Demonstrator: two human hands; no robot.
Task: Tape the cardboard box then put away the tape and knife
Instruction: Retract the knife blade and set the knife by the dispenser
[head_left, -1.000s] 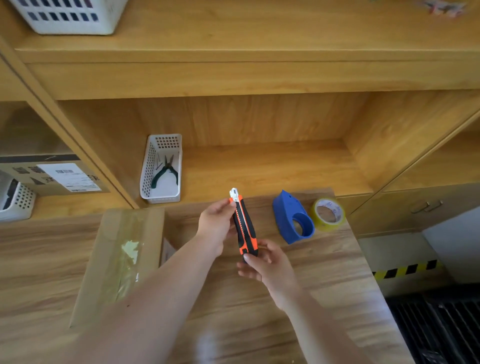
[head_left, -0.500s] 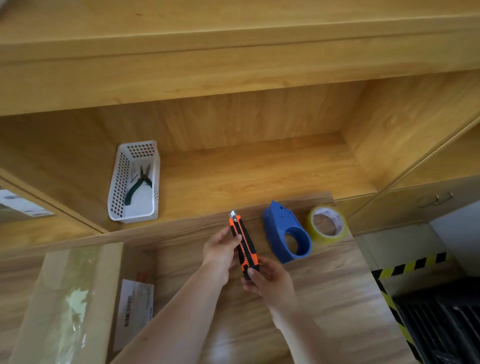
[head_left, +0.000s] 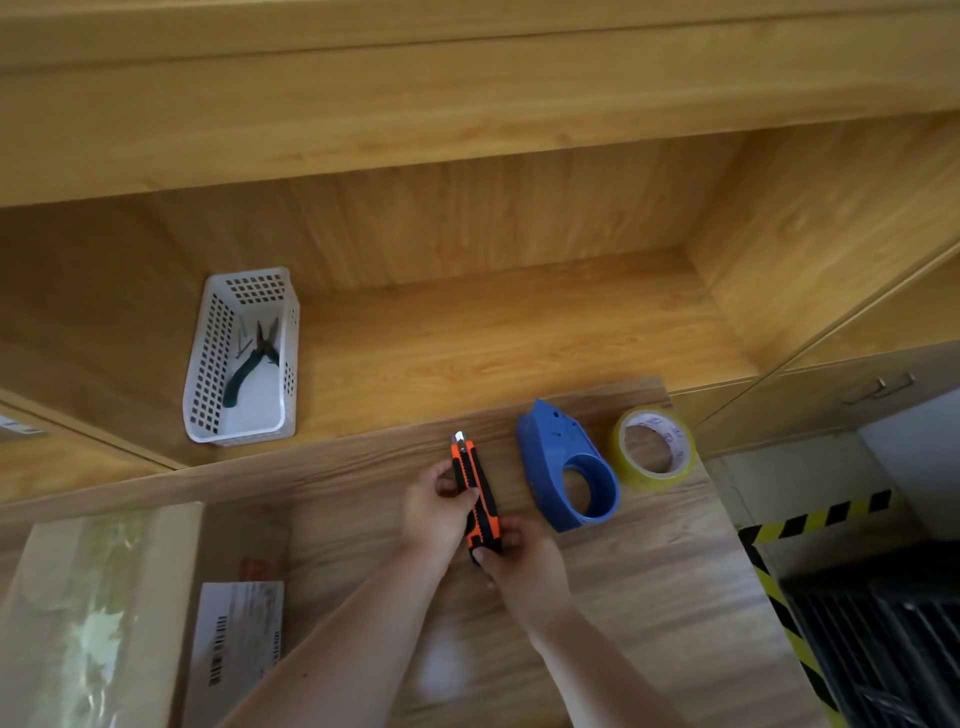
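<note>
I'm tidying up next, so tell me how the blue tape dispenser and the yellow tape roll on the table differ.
The blue tape dispenser is opaque blue plastic with a pointed end and a round hole; the yellow tape roll is a plain ring with a white printed core. The dispenser is the larger and longer of the two. The dispenser's ring looks empty, with the roll lying apart to its right. Both rest untouched on the wooden table, while both hands hold the knife.

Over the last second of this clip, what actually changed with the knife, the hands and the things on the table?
The blade showing at the tip of the utility knife got shorter, so it is apparently being drawn in. The view swung right, sliding the cardboard box toward the lower left. Both the left hand and right hand kept their hold on the knife. The blue dispenser, tape roll and white basket stayed put.
</note>
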